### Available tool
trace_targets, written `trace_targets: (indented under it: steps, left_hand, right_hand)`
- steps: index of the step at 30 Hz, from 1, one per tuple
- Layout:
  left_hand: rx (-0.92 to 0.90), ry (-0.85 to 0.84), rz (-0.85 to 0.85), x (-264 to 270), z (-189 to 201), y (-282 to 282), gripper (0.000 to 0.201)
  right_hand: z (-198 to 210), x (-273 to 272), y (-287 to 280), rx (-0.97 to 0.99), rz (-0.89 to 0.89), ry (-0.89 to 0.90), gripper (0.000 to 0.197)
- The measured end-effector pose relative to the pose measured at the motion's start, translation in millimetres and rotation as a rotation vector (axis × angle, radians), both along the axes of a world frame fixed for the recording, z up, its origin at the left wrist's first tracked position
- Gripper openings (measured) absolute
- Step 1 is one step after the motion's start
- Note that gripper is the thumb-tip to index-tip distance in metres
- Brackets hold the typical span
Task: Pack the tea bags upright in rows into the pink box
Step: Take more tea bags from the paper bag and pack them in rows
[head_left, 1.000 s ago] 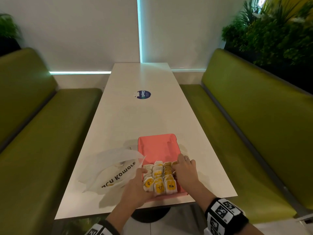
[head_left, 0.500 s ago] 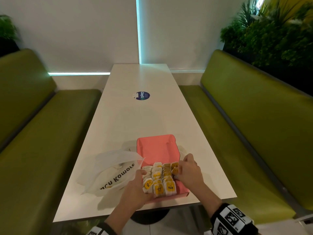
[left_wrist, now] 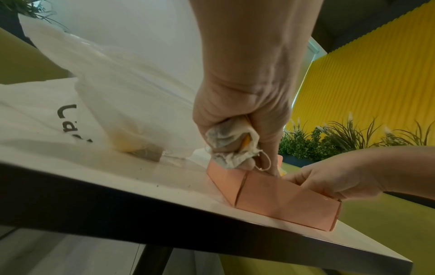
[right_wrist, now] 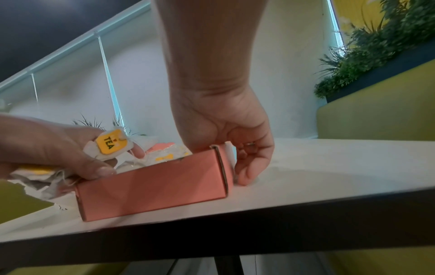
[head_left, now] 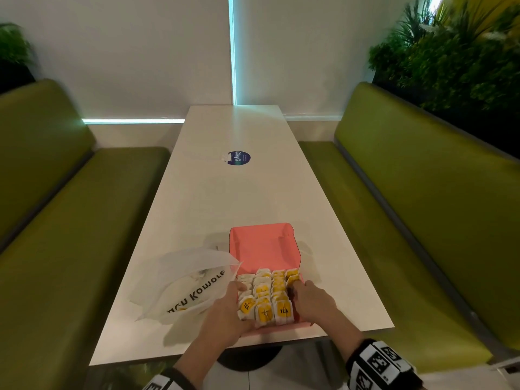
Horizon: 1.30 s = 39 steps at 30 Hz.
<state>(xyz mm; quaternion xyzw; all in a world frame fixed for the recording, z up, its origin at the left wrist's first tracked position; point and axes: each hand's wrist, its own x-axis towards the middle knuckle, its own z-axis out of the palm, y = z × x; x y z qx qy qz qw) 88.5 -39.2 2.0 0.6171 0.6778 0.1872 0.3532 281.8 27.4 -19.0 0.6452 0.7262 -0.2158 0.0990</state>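
Observation:
The pink box [head_left: 261,246] lies open near the table's front edge, its lid folded back. Several white tea bags with yellow TEA labels [head_left: 266,294] stand upright in rows in its near half. My left hand [head_left: 225,308] is at the box's left near corner and grips a crumpled bunch of tea bags [left_wrist: 231,147], one label [right_wrist: 110,144] facing out. My right hand [head_left: 311,301] is at the box's right wall [right_wrist: 221,167], fingers [right_wrist: 244,174] curled down outside it to the table, thumb hidden inside.
A white plastic bag [head_left: 191,285] with dark lettering lies left of the box, touching my left hand. A round blue sticker [head_left: 238,158] sits mid-table. Green benches [head_left: 422,192] flank the white table [head_left: 225,198], and plants [head_left: 455,52] stand behind the right one.
My right hand has drawn back along the box's right side from the far end of the rows, and its fingers have curled. The left hand has stayed at the left near corner.

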Motion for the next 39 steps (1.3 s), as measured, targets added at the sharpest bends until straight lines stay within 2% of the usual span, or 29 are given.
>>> trace_targets:
  steps: [6,12,14,16,18,20,21,24,26,27,29,32,33,34,36,37,39]
  left_hand:
    - [-0.010,-0.012,0.000,-1.6,-3.1,1.0,0.062]
    - [-0.008,-0.033,-0.006,-4.3,1.7,0.6,0.055]
    - [0.005,-0.099,0.046,-6.0,3.4,1.6,0.048]
    - [0.028,-0.160,0.073,-5.6,5.1,2.6,0.041]
    - [0.042,-0.219,0.067,-2.4,9.6,2.7,0.040]
    - [0.047,-0.275,0.033,2.1,13.9,3.3,0.043]
    - [0.043,-0.281,0.015,3.9,15.6,3.8,0.043]
    - [0.006,-0.331,-0.008,7.3,18.2,3.5,0.029]
    - [-0.008,-0.356,-0.004,6.6,18.2,1.5,0.025]
    - [-0.013,-0.360,-0.002,5.0,17.4,0.5,0.026]
    - [-0.023,-0.360,0.024,0.0,15.1,-1.7,0.023]
    - [-0.002,-0.374,0.106,-8.2,12.3,-5.7,0.010]
    - [0.024,-0.367,0.137,-9.3,12.8,-6.2,0.008]
    - [0.058,-0.373,0.169,-10.7,13.7,-6.0,0.007]
    - [0.106,-0.426,0.217,-11.1,20.4,-4.7,0.006]
    - [0.123,-0.449,0.227,-11.4,23.4,-3.4,0.009]
    - [0.142,-0.458,0.196,-12.1,28.7,-2.0,0.012]
  right_hand:
    - [1.8,-1.0,-0.9,0.064,-0.029,0.055,0.038]
    - [11.4,-0.7,-3.2,0.044,-0.039,0.074,0.044]
    - [23.2,-1.6,-6.6,0.138,-0.067,0.050,0.041]
    - [37.5,-6.2,-12.2,0.308,-0.017,0.045,0.032]
    - [49.3,-13.4,-18.7,0.378,0.095,0.240,0.024]
    - [57.1,-21.6,-23.4,0.280,0.190,0.526,0.027]
    - [57.7,-25.1,-23.7,0.216,0.237,0.613,0.027]
    - [52.1,-27.7,-23.9,0.206,0.308,0.742,0.020]
    - [49.9,-23.6,-22.4,0.228,0.260,0.817,0.009]
    - [50.9,-21.5,-21.2,0.229,0.231,0.836,0.009]
    - [53.2,-18.9,-17.8,0.263,0.131,0.832,0.013]
    - [61.6,-15.0,-12.8,0.475,-0.069,0.750,0.013]
    - [66.6,-11.6,-12.0,0.474,-0.032,0.705,0.012]
    - [72.1,-8.3,-12.1,0.385,0.090,0.653,0.011]
    - [83.0,-6.9,-15.4,0.051,0.385,0.516,0.003]
    - [85.1,-8.2,-17.1,-0.020,0.451,0.446,0.008]
    - [85.1,-10.5,-15.4,0.129,0.358,0.353,0.014]
